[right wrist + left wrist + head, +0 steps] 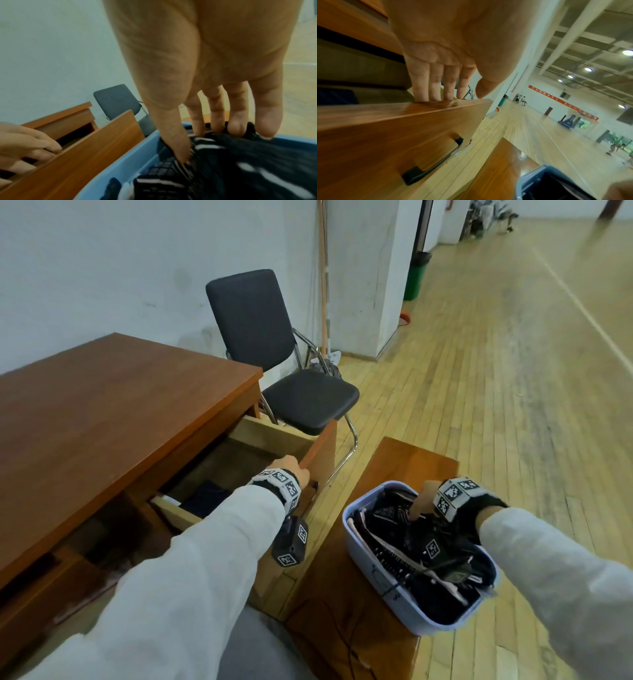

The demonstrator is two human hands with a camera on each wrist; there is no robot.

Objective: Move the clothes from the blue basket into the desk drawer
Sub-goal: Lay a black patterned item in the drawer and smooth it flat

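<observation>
The blue basket [352,546] sits on a low wooden bench and is full of dark clothes [404,542] with white stripes. My right hand [423,501] reaches into its far end; thumb and fingers [236,125] dig into a dark striped garment [257,162] and pinch it. The desk drawer [239,460] is pulled out, with a dark blue folded garment [205,494] lying inside. My left hand [291,469] holds the top edge of the drawer front [402,128], fingers [435,83] hooked over it and thumb free.
A black chair [274,354] stands just beyond the open drawer, against the wall. The bench [342,594] under the basket is right of the drawer. A pole [323,285] leans in the corner, a green bin [416,277] beyond. Wooden floor spreads to the right.
</observation>
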